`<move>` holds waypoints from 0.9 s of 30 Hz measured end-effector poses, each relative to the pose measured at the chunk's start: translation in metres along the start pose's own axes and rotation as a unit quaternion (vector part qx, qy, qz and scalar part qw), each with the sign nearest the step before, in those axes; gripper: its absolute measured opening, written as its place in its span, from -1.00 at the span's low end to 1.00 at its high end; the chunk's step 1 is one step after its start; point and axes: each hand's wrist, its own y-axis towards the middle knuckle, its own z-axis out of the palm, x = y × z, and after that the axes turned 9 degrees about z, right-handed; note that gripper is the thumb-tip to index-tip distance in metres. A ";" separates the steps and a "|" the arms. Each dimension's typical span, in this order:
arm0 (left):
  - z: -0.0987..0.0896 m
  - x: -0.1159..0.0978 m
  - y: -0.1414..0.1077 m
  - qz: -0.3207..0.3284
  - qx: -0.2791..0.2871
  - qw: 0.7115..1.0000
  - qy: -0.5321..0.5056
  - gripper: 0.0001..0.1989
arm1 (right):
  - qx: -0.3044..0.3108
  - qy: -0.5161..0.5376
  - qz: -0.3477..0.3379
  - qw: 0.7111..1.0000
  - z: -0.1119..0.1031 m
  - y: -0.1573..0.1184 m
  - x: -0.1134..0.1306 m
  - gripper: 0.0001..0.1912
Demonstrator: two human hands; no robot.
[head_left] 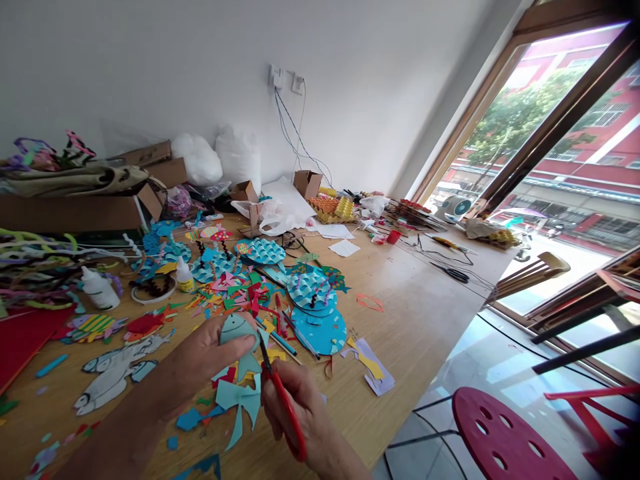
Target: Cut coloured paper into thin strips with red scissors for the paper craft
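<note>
My left hand [210, 350] pinches a pale teal paper fish [239, 327] with a drawn eye and gill line. In my right hand [300, 400] is a pair of scissors [289, 408] with red handles, its blades pointing up beside the fish's right edge. A strip of teal paper stands by the blades; whether it is still joined to the fish I cannot tell. Below the fish lie teal paper offcuts [241, 399] on the wooden table [400, 333]. Black-and-white paper fish [107, 383] lie left of my left forearm.
Glue bottles [100, 288] stand at the left. Round blue paper discs [320, 327], pens [283, 337] and paper scraps spread across the middle. Black-handled scissors [450, 272] lie toward the far right. A red stool [505, 433] stands beside the table's right edge.
</note>
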 end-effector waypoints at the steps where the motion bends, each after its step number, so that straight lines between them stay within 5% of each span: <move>1: 0.000 -0.001 0.000 -0.005 0.014 1.000 -0.009 -0.85 | 0.001 -0.001 0.000 1.000 -0.001 -0.001 0.000 -0.58; 10: 0.002 -0.009 -0.003 -0.033 0.024 0.997 -0.061 -0.90 | -0.026 -0.135 -0.051 0.989 -0.009 -0.006 0.004 -0.63; 16: -0.006 -0.007 -0.005 -0.044 0.020 0.998 -0.041 -0.85 | -0.007 -0.128 -0.028 0.991 -0.016 0.000 -0.007 -0.62; 22: -0.043 -0.006 -0.018 -0.060 -0.047 0.995 0.062 -0.90 | 0.063 -0.115 0.017 0.991 -0.023 0.017 -0.014 -0.69; 27: -0.081 -0.018 -0.044 -0.066 -0.137 0.982 0.107 -0.87 | 0.078 -0.214 -0.028 0.973 -0.019 0.031 -0.004 -0.66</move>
